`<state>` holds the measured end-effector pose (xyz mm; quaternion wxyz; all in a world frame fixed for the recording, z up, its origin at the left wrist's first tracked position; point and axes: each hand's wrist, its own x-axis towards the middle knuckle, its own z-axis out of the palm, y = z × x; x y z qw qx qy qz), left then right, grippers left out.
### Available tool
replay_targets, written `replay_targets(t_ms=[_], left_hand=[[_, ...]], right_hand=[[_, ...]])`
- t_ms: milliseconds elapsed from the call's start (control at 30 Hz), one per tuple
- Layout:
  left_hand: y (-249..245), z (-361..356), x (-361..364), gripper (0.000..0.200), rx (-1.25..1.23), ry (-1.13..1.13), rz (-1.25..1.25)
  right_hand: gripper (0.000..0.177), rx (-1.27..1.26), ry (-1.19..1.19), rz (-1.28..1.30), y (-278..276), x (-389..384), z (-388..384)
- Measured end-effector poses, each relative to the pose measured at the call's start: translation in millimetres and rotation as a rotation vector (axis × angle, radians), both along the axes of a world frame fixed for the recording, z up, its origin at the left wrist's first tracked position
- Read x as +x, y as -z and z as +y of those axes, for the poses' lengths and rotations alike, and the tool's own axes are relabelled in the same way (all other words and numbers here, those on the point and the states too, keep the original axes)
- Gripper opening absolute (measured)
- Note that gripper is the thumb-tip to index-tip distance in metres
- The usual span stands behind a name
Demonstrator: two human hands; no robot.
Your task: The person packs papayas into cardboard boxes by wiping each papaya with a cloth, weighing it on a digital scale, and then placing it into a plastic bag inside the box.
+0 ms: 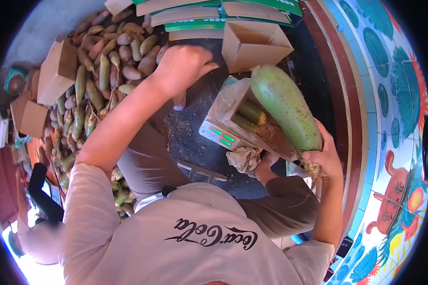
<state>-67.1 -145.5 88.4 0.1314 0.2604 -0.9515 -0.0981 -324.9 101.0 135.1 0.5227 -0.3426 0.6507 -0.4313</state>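
Observation:
A big green radish [284, 107] fills my right hand [324, 154], whose fingers wrap round its root end. It is held over an open cardboard box [242, 102], in which green radishes [252, 112] lie. The box rests on a digital scale [218, 135] with lit green displays. My left hand [184, 69] hovers by the right side of a vegetable pile [114, 61], fingers curled and one digit sticking out. Its palm side is hidden, so I cannot see whether anything is inside. Beneath the scale, crumpled paper [245, 160] lies near my foot [266, 166].
Another cardboard box [257, 42] stands beyond the scale, beside flattened green cartons [195, 16]. More boxes [57, 71] sit at the pile's left edge. Another person [40, 242] is at far left. A painted wall [390, 142] runs along the right. Dirt litters the dark floor [190, 137].

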Motion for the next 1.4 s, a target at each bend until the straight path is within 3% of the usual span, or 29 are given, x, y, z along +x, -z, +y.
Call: replay_targets(t_ms=[33, 133, 200, 267, 367, 433, 600, 700, 800, 900, 1000, 1067, 1133, 1167, 1233, 1267, 1300, 1400], left_hand=[[6, 6, -1, 0.019, 0.007, -0.051, -0.161], [30, 22, -7, 0.022, -0.154, 0.143, 0.162], [40, 50, -16, 0.033, 0.090, 0.178, 0.089], [48, 80, -29, 0.036, 0.152, 0.336, 0.095], [82, 108, -42, 0.039, 0.098, 0.410, 0.097], [105, 111, -45, 0.031, 0.099, 0.411, -0.019], [132, 111, -42, 0.011, 0.194, 0.419, -0.048], [131, 113, -46, 0.008, 0.200, 0.440, -0.002], [129, 112, -44, 0.009, 0.212, 0.442, -0.005], [131, 114, -45, 0.010, 0.236, 0.436, -0.003], [132, 115, -46, 0.012, 0.248, 0.437, 0.007], [131, 114, -45, 0.010, 0.225, 0.442, -0.036], [131, 114, -46, 0.013, 0.258, 0.429, 0.003], [131, 114, -46, 0.014, 0.272, 0.414, 0.020], [145, 114, -47, 0.010, 0.297, 0.402, 0.058], [140, 116, -46, 0.013, 0.307, 0.373, 0.018], [133, 117, -49, 0.020, 0.319, 0.335, -0.020], [91, 122, -54, 0.041, 0.397, 0.169, 0.231]], right_hand=[[0.086, 0.035, -0.007, 0.062, -4, -7, 5], [0.083, 0.187, -0.066, 0.238, -3, -25, 13], [0.082, 0.235, -0.129, 0.371, 10, -30, 9], [0.081, 0.310, -0.233, 0.521, 27, -32, -2], [0.081, 0.412, -0.436, 0.831, 65, -25, -29], [0.082, 0.434, -0.590, 0.889, 97, -18, -51], [0.089, 0.255, -0.620, 0.854, 199, -21, -51], [0.092, 0.270, -0.658, 0.846, 211, -28, -50], [0.096, 0.595, -0.728, 0.843, 185, -10, -70], [0.094, 0.571, -0.573, 0.584, 199, -23, -82], [0.094, 0.617, -0.606, 0.479, 203, -39, -89], [0.088, 0.634, -0.392, 0.281, 202, -38, -76], [0.081, 0.638, -0.269, 0.175, 187, -29, -65], [0.070, 0.566, -0.255, -0.058, 157, -25, -63], [0.061, 0.593, -0.166, 0.061, 116, -19, -51], [0.070, 0.524, -0.116, 0.091, 133, -36, -28], [0.070, 0.503, -0.069, 0.013, 99, -30, -21], [0.076, 0.326, 0.108, -0.010, 47, -18, 14]])
